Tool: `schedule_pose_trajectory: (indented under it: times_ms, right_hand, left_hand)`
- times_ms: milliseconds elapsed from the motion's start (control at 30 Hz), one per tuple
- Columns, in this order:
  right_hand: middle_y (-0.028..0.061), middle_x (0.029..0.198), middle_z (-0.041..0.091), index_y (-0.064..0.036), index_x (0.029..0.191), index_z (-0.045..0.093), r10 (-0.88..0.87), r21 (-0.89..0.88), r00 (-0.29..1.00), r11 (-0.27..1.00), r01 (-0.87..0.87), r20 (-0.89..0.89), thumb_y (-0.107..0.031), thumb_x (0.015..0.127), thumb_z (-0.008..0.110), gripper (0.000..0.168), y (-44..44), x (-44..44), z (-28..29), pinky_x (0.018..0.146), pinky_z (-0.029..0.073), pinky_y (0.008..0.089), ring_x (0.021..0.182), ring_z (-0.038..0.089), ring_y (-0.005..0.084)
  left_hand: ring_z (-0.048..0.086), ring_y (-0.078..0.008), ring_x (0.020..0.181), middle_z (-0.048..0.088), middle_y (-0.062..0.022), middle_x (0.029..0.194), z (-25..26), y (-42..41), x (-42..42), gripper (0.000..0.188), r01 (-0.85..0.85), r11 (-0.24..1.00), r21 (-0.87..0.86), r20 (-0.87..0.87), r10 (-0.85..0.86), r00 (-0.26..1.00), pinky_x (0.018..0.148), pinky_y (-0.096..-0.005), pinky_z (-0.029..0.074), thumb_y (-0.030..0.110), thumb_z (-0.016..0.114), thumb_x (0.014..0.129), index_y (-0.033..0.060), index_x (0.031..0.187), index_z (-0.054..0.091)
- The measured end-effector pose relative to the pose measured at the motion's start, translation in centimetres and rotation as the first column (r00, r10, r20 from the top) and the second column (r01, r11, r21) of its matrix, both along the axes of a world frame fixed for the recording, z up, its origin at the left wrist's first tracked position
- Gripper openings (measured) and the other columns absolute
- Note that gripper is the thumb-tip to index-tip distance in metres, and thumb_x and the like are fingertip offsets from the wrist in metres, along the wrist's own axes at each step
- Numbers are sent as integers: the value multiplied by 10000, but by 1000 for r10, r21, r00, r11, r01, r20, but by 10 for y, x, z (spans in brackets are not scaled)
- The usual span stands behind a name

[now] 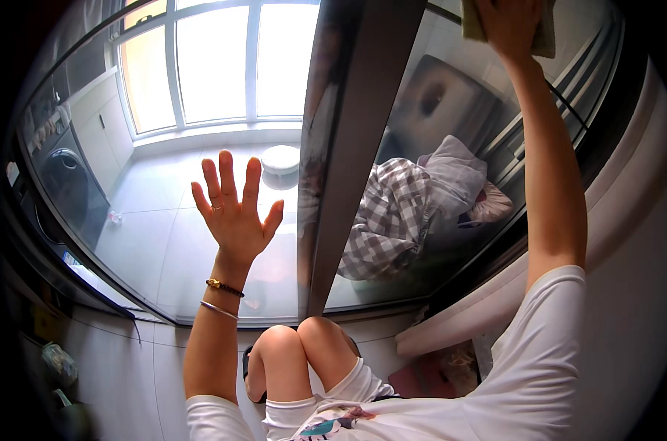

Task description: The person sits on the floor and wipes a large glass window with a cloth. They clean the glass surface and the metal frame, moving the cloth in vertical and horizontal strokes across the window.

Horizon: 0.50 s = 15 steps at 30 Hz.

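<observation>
My left hand (237,220) is raised with its fingers spread against a glass door panel (146,231); it holds nothing and wears a ring and bracelets. At the top right my right hand (507,27) lies over a folded, pale green-grey cloth (544,38), pressing it at the upper part of the right glass panel (477,93). The hand's upper part is cut off by the picture's edge. Between the two panels runs a dark door frame (361,138). My knees are bent in front of the door.
Through the glass show a round white stool (280,160), a front-loading washing machine (66,182), a white cabinet (99,127) and a pile with a checked cloth (391,215). A rolled-edged pale curtain or cover (477,314) runs along the right. A plastic bag (60,364) lies at the lower left.
</observation>
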State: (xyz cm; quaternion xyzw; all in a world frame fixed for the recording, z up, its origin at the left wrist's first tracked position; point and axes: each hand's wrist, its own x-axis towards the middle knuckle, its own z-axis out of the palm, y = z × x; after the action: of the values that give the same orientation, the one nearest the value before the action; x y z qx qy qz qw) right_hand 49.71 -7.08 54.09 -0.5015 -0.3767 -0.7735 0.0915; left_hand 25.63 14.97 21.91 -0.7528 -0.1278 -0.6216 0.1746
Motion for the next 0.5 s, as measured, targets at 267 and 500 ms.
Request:
schedule_pose_trajectory:
  times_ms: [267,500]
  right_hand:
    - [114,1501,249,-180,1178,535,32,-248,976,965,-86,-217,-437,865,498,407,29,-19,-150,1019,155,652,1361,216,387]
    - [61,1359,422,-192,808,643,22,-504,966,850,-153,-257,-483,796,577,299,3,-11,-253,1070,47,635,1353,199,356]
  left_hand:
    - [69,-358,1423,131,-176,1534,0,-2,-4,679,-35,999,-13,-21,35,999,1116,-523,11,547,355,919,190,1480,220]
    - [61,-358,1424,119,-171,1538,1,-4,5,680,-14,1000,-13,-20,13,1000,1113,-528,16,539,357,918,185,1481,215]
